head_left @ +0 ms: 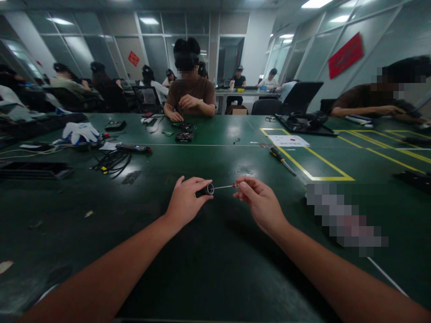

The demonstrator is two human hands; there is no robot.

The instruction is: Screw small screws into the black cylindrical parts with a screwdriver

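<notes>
My left hand [186, 199] grips a short black cylinder [209, 189] between thumb and fingers, its round, light-rimmed end turned to the right. In my right hand [259, 199] is what looks like a small screwdriver [224, 186], with a thin metal shaft and a reddish part at the fingertips. The shaft points left and reaches the cylinder's round end; I cannot tell how far it goes in. Both hands are closed, held above the green table [188, 273]. The rest of the cylinder is hidden by my left fingers.
A yellow-and-black screwdriver [282, 160] lies beyond my right hand, near yellow tape [332, 169] and a paper sheet [291, 141]. Coiled black cable [116, 162] and white gloves [80, 133] lie at left. A blurred-out object [343, 220] is at right. A person [190, 96] works opposite.
</notes>
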